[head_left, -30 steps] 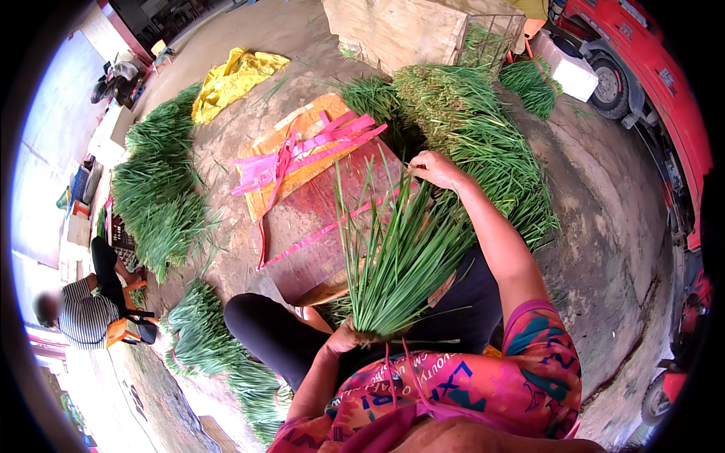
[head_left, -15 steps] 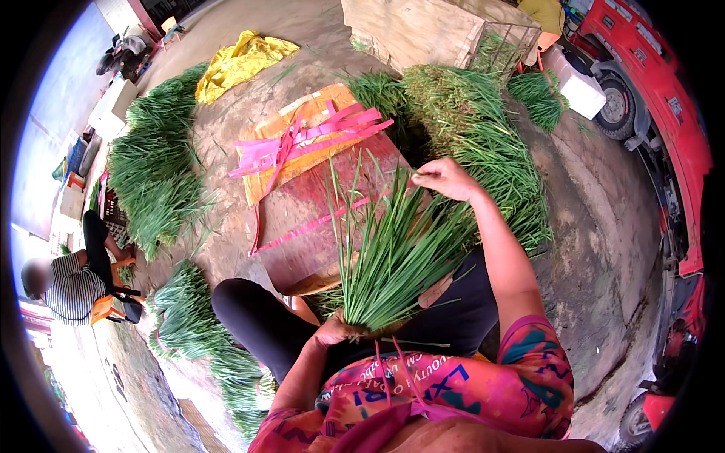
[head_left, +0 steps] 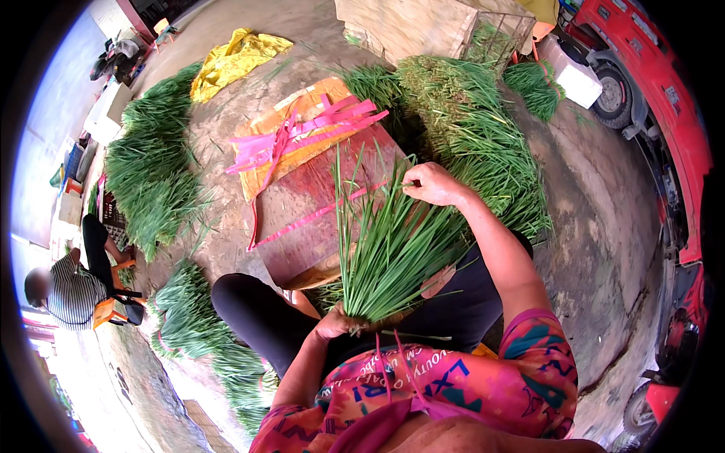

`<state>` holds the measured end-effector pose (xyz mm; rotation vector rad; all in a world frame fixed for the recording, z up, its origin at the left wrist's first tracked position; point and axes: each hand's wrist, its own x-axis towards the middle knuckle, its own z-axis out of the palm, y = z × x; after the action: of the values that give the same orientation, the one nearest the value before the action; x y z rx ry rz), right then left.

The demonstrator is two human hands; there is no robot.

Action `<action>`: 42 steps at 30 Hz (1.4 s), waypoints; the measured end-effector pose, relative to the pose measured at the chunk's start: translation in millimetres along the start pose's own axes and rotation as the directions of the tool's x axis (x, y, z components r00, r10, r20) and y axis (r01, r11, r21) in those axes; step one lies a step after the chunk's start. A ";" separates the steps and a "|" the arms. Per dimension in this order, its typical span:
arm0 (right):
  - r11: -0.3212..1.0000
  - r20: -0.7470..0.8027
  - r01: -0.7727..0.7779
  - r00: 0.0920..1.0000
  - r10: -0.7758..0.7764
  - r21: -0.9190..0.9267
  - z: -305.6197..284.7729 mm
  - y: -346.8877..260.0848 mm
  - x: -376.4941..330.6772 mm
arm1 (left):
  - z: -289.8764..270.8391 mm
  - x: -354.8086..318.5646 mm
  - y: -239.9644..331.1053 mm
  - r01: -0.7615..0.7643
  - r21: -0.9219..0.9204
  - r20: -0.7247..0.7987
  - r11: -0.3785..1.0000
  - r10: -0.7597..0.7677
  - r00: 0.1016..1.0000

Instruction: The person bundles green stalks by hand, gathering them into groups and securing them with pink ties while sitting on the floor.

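Note:
My left hand (head_left: 341, 325) is closed round the base of a bunch of long green chives (head_left: 396, 253) above my lap. The leaves fan away from me over a low board (head_left: 310, 208) that has a reddish, worn top. At the far end of the bunch, my right hand (head_left: 436, 185) pinches its fingers together beside the leaf tips. Whatever sits between those fingertips is too small to make out. Pink strips (head_left: 302, 136) lie on an orange-yellow sack (head_left: 321, 98) along the board's far side.
Loose chives are heaped at the right (head_left: 491, 143). More piles (head_left: 155, 158) lie at the left, with bundles (head_left: 185, 309) nearer me. A seated person (head_left: 75, 291) is at far left. A yellow sack (head_left: 238, 60), wooden box (head_left: 408, 26) and red vehicle (head_left: 657, 90) stand beyond.
My right hand has shifted slightly left and toward me, still pinched. My left hand keeps its hold on the chives, whose leaves have spread a little differently.

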<state>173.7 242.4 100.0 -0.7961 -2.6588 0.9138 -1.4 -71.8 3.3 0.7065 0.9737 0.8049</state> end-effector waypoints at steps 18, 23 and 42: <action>0.943 -0.217 -0.255 0.929 0.301 0.213 -1.6 -26.2 -24.1 | 8.7 7.4 7.2 -0.169 -0.191 -0.201 0.967 0.130 0.971; 0.979 0.033 -0.091 0.996 0.086 0.184 75.6 -73.0 -10.2 | 12.6 7.2 9.7 -0.139 -0.157 -0.209 0.978 0.104 0.972; 0.357 -0.371 0.227 0.832 0.413 0.906 -33.0 -26.7 -11.5 | 7.3 20.3 6.9 -0.226 -0.522 -0.232 0.823 0.118 0.966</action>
<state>184.1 234.9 142.1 -0.7092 -1.1655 1.6624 10.0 -52.4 3.1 0.2199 0.7946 1.2661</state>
